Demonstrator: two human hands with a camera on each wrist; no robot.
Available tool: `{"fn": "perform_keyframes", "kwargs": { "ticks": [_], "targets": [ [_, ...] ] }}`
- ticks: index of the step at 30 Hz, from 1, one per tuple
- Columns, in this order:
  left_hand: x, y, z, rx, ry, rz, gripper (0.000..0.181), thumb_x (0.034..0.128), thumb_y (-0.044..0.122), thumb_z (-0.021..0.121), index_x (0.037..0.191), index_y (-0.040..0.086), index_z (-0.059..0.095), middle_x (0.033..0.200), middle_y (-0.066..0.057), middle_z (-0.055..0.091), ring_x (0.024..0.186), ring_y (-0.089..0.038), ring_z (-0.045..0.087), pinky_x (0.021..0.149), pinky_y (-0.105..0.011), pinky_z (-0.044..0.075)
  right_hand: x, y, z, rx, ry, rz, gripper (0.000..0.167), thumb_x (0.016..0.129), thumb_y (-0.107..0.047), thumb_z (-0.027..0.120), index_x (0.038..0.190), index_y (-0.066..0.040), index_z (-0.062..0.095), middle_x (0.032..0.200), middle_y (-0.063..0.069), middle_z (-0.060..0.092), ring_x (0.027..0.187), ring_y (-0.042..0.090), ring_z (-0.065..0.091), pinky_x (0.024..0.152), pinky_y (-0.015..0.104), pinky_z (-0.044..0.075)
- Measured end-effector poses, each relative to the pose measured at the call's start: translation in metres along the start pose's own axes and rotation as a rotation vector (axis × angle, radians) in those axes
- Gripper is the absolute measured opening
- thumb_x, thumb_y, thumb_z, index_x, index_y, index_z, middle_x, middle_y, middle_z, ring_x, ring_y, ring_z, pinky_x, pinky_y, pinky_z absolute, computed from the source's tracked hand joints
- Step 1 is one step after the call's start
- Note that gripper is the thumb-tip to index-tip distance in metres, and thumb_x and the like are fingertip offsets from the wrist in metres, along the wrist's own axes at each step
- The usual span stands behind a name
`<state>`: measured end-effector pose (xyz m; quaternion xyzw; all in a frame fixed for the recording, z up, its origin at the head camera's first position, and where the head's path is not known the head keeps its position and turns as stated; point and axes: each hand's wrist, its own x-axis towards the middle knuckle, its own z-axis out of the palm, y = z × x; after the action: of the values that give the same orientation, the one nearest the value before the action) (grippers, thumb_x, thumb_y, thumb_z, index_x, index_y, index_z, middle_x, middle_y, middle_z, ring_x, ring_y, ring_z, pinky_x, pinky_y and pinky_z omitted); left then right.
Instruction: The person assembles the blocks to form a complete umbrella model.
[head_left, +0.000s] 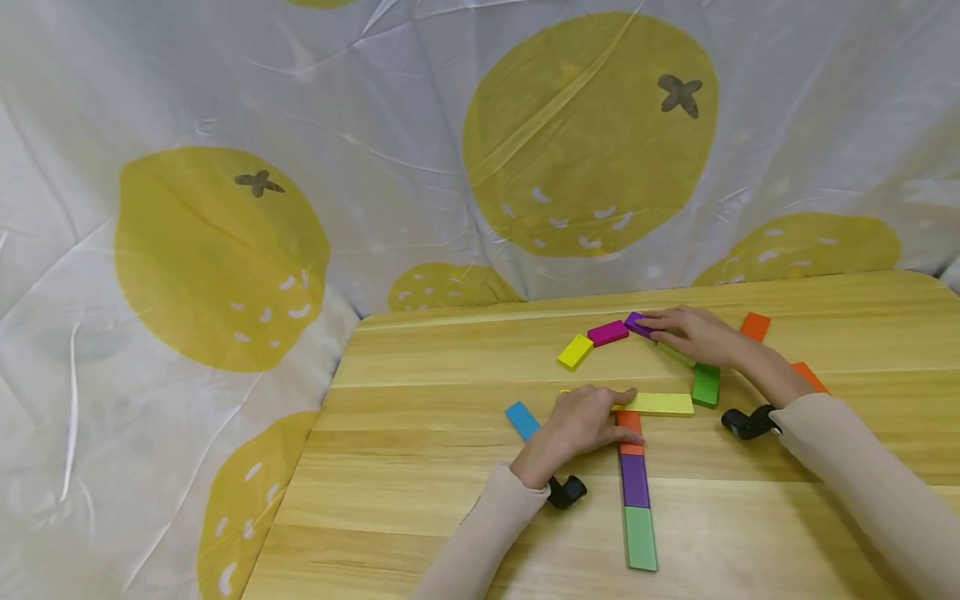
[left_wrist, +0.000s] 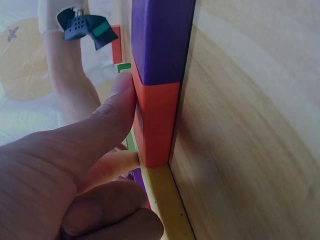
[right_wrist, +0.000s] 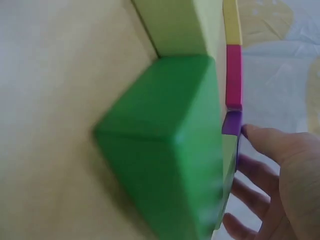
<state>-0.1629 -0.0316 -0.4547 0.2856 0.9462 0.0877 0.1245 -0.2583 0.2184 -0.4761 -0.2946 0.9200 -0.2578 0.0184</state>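
On the tabletop, left hand not gripping, thumb against orange block, index at yellow block; right hand touching far purple block, can't tell if pinched

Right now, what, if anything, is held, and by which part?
Right hand touches the far purple block at its right end, grip unclear. Left hand touches an orange block, gripping nothing.

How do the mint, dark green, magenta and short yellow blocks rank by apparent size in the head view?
1. Mint block
2. Dark green block
3. Magenta block and short yellow block, too alike to rank apart
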Motion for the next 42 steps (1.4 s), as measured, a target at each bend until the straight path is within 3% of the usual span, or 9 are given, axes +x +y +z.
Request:
{"fn": "perform_keyframes", "kwargs": {
  "ticks": [5, 9, 12, 16, 21, 24, 30, 38, 42],
  "targets": [
    [0.0, 0.0, 0.0, -0.008, -0.004, 0.003, 0.072, 0.0868, 0.058, 0.074, 0.15, 0.03, 0.054, 0.091, 0.003, 0.073, 0.058, -0.007, 0.031, 0.05, -0.02, 0.029, 0.007, 0.0, -0.003, 0.044, -0.035, -0.011, 0.041, 0.105, -0.008, 0.058, 0.146, -0.007, 0.059, 0.15, 0.021, 0.055, 0.13, 0.048, 0.056, 0.097, 0.059, 0.05],
    [0.0, 0.001, 0.0, -0.015, -0.005, 0.002, 0.072, 0.0868, 0.058, 0.075, 0.15, 0.03, 0.055, 0.101, 0.004, 0.075, 0.061, -0.007, 0.035, 0.053, -0.019, 0.031, 0.008, 0.001, -0.005, 0.084, -0.065, -0.02, 0.042, 0.104, -0.002, 0.057, 0.145, -0.006, 0.059, 0.153, 0.022, 0.052, 0.134, 0.05, 0.052, 0.1, 0.062, 0.048],
    [0.001, 0.001, 0.0, -0.02, -0.009, 0.001, 0.072, 0.087, 0.058, 0.074, 0.151, 0.03, 0.055, 0.084, 0.006, 0.065, 0.062, -0.007, 0.035, 0.053, -0.02, 0.029, 0.008, 0.001, -0.006, 0.104, -0.078, -0.025, 0.042, 0.103, 0.001, 0.056, 0.145, -0.006, 0.06, 0.153, 0.023, 0.051, 0.136, 0.052, 0.049, 0.104, 0.065, 0.046],
    [0.001, 0.0, 0.0, -0.02, -0.011, 0.007, 0.072, 0.0873, 0.057, 0.074, 0.151, 0.029, 0.055, 0.069, 0.007, 0.037, 0.059, -0.007, 0.03, 0.052, -0.02, 0.025, 0.008, 0.001, -0.008, 0.148, -0.084, -0.032, 0.041, 0.103, 0.003, 0.055, 0.143, -0.004, 0.061, 0.153, 0.024, 0.051, 0.137, 0.053, 0.048, 0.105, 0.066, 0.045],
    [0.001, 0.001, -0.001, -0.013, -0.007, 0.009, 0.072, 0.0869, 0.058, 0.075, 0.15, 0.029, 0.055, 0.067, 0.009, 0.036, 0.059, -0.006, 0.028, 0.051, -0.02, 0.025, 0.008, 0.007, -0.006, 0.218, -0.079, -0.031, 0.041, 0.105, 0.0, 0.055, 0.145, -0.004, 0.06, 0.151, 0.025, 0.053, 0.136, 0.052, 0.049, 0.105, 0.066, 0.044],
    [0.001, 0.001, -0.001, -0.005, -0.006, 0.01, 0.072, 0.0868, 0.058, 0.075, 0.15, 0.029, 0.055, 0.067, 0.009, 0.04, 0.059, -0.006, 0.029, 0.051, -0.02, 0.025, 0.009, 0.011, -0.005, 0.244, -0.067, -0.035, 0.039, 0.105, -0.004, 0.057, 0.144, -0.005, 0.061, 0.151, 0.025, 0.054, 0.136, 0.051, 0.049, 0.102, 0.057, 0.048],
    [0.0, 0.001, -0.001, 0.003, -0.001, 0.011, 0.072, 0.0866, 0.058, 0.074, 0.15, 0.029, 0.056, 0.068, 0.007, 0.046, 0.06, -0.007, 0.03, 0.051, -0.02, 0.026, 0.008, 0.015, -0.007, 0.313, -0.071, -0.025, 0.038, 0.104, -0.003, 0.058, 0.141, -0.005, 0.064, 0.152, 0.026, 0.052, 0.139, 0.051, 0.047, 0.088, 0.021, 0.046],
    [0.0, 0.0, -0.001, -0.006, -0.004, -0.003, 0.072, 0.0868, 0.058, 0.074, 0.15, 0.03, 0.055, 0.068, 0.008, 0.038, 0.059, -0.007, 0.028, 0.051, -0.02, 0.025, 0.01, 0.016, -0.006, 0.351, -0.094, -0.005, 0.038, 0.105, -0.003, 0.055, 0.143, -0.004, 0.062, 0.155, 0.027, 0.048, 0.144, 0.051, 0.042, 0.086, 0.018, 0.043],
    [0.0, 0.0, 0.0, -0.011, -0.01, -0.001, 0.073, 0.0869, 0.058, 0.074, 0.151, 0.03, 0.054, 0.069, 0.008, 0.033, 0.057, -0.007, 0.027, 0.051, -0.02, 0.023, 0.01, 0.016, -0.006, 0.356, -0.086, -0.019, 0.038, 0.106, -0.003, 0.055, 0.142, -0.004, 0.062, 0.154, 0.026, 0.049, 0.144, 0.051, 0.041, 0.093, 0.009, 0.041]
  ]
}}
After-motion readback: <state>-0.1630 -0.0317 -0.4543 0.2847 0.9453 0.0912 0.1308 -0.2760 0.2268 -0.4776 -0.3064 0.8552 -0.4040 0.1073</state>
